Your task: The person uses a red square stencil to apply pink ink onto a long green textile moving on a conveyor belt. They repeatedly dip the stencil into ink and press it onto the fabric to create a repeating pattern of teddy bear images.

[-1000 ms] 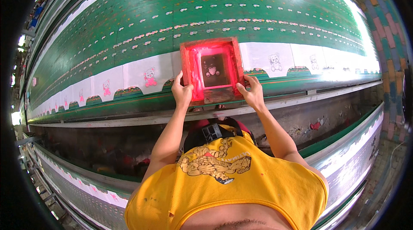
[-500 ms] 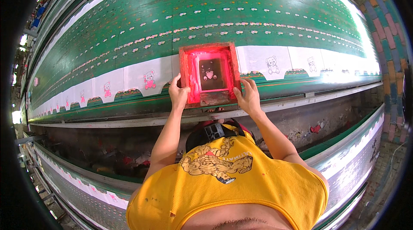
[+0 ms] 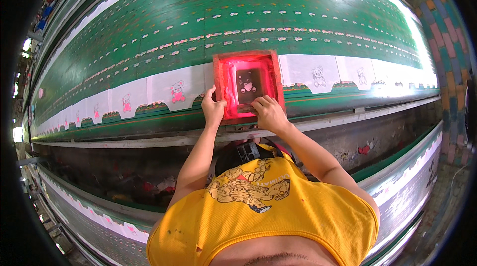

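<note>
A red-stained wooden printing screen [image 3: 219, 74] lies over the white strip of panels on the long green table. Pink ink coats its inner margins, and a dark window [image 3: 248, 84] in the middle carries a small heart-and-paws design. My left hand [image 3: 213, 109] grips the screen's left side near its lower corner, thumb on top. At the near end inside the screen, my right hand [image 3: 271, 114] is closed over a squeegee [image 3: 245, 109], mostly hidden under the fingers.
To the left, white panels bear teddy bears with pink parts [image 3: 177, 92]; those on the right show outline-only bears [image 3: 318, 76]. A pale rail [image 3: 318, 126] runs along the table's near edge. Behind me stands another table [image 3: 397, 186], beyond a littered gap.
My right hand has left the screen's right side and moved inward onto the squeegee at its near end. The left hand keeps its grip; the whole view has shifted slightly.
</note>
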A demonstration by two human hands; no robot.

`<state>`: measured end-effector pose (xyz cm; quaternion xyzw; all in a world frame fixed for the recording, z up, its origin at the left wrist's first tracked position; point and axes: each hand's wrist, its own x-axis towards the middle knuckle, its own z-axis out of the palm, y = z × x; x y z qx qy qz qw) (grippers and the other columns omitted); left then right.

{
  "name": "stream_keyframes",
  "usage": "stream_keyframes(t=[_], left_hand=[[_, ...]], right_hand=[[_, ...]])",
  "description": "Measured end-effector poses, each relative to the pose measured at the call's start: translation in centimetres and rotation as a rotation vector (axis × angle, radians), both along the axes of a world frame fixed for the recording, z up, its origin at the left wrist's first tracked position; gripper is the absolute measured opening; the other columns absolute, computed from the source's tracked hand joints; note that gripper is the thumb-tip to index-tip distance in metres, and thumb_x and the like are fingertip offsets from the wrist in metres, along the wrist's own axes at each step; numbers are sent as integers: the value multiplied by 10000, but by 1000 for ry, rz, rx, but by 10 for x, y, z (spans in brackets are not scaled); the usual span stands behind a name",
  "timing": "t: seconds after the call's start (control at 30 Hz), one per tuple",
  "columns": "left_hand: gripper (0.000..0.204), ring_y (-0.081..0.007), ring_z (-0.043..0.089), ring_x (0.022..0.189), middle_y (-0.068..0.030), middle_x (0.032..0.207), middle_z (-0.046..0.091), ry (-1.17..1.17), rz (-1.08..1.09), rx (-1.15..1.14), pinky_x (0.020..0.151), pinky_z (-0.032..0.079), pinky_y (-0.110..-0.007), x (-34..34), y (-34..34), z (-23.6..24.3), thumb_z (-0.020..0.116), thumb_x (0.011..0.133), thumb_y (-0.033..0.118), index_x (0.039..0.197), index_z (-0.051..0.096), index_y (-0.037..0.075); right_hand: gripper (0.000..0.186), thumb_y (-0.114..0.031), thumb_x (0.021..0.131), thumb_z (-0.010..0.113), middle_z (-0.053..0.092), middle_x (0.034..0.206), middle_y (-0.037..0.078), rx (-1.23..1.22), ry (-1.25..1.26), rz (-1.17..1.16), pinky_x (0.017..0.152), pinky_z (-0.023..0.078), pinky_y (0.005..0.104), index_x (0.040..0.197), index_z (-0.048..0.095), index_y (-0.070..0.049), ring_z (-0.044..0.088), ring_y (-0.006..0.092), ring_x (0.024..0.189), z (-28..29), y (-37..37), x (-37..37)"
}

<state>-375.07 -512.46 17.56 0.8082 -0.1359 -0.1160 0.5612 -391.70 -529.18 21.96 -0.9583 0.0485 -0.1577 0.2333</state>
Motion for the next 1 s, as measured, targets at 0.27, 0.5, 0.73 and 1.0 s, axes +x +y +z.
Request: stream_keyframes(t=[0.27,0.5,0.73,1.0], left_hand=[[658,-326,606,1294,-271,1338,646,-17,-4,27,1122,428,-373,-2,0,-3,693,703,-44,1349,587,-104],[632,-334,617,1282,-273,1312,662,-37,-9,84,1113,437,-379,-2,-3,-1,686,710,-44,1333,600,-97],[642,-333,623,1276,-270,1312,664,-12,8,73,1097,450,-378,-1,-1,-2,684,692,-49,1327,599,-96],[650,-344,623,1282,-283,1318,657,4,12,41,1096,462,-388,0,1,-9,694,684,-51,1325,595,-97]], right_hand=[[195,-121,771,735,693,994,94,-78,-43,-54,866,513,446,956,705,-67,638,317,993,18,-55,65],[221,-75,771,711,702,1030,107,-100,-94,-64,929,512,453,991,718,-53,634,332,1043,-11,-76,130],[297,-71,729,700,694,1053,84,-65,78,177,964,503,432,1024,731,-87,629,306,1071,0,-61,99],[203,-108,766,715,689,999,118,25,337,385,884,538,469,957,701,-43,661,332,1021,30,-75,59]])
